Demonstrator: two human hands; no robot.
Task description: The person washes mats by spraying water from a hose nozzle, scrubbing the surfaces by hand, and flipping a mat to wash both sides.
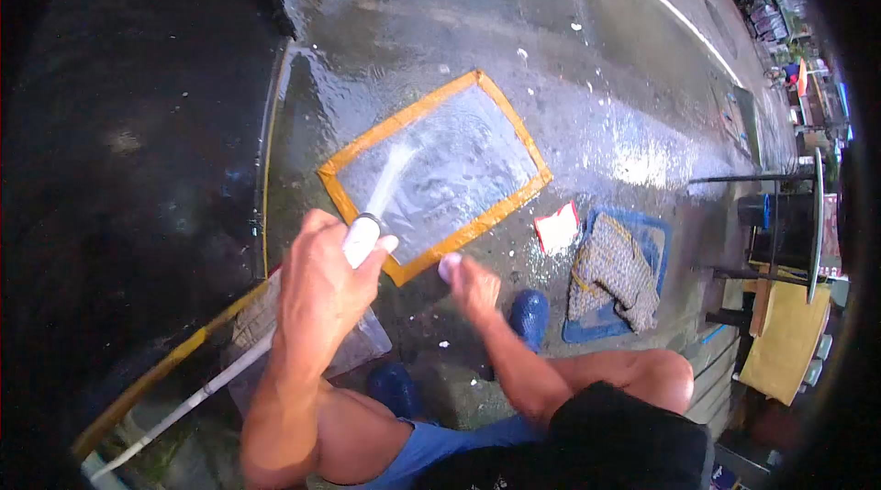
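My left hand [321, 279] is closed around the white nozzle [362, 238] of a hose, and a stream of water [395, 173] sprays from it. The water lands on a rectangular grey mat [459, 155] with an orange-yellow border, lying flat on the wet ground. Just off the mat's near edge is my right hand [475, 291], its fingers curled in. A small pale lilac thing shows at its fingertips; I cannot tell what it is. The pale hose [197, 398] runs down to the lower left, beneath my left forearm.
Right of the mat lie a white packet with red edges [558, 228] and a blue mat [656, 238] with a crumpled patterned cloth [610, 274] on it. A large dark surface [138, 141] fills the left. A table [817, 224] and a yellow-covered surface [785, 339] stand far right.
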